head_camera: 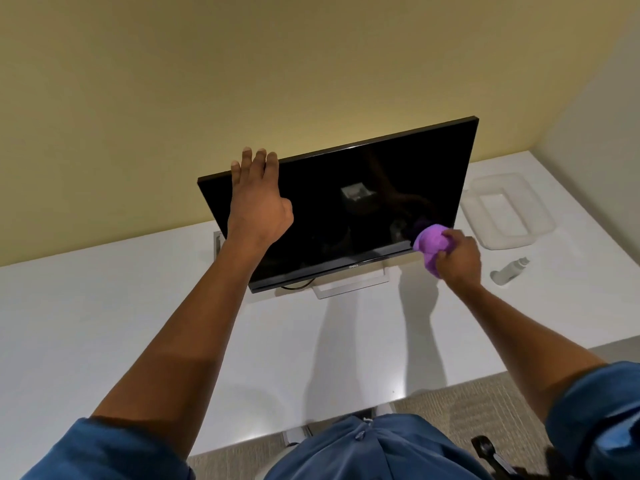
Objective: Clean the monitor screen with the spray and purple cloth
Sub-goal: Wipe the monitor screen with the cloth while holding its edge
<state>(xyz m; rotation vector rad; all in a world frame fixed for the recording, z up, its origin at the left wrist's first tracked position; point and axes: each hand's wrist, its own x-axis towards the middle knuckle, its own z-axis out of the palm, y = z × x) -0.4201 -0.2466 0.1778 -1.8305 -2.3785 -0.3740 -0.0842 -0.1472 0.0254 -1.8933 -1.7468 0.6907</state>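
Monitor [349, 206] stands dark on the white desk [104, 323], and I see my left hand [258, 199] curled over its top left edge. My right hand [459, 259] pinches the bunched purple cloth [431, 245] against the screen's lower right corner. Beyond it, to the right, the spray bottle [510, 270] lies on its side, near a clear plastic tray [502, 209].

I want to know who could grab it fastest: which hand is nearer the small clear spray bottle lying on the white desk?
Right. The right hand, gripping the bunched purple cloth at the black monitor's lower right corner, is just left of the small clear spray bottle. The left hand holds the monitor's far top-left edge.
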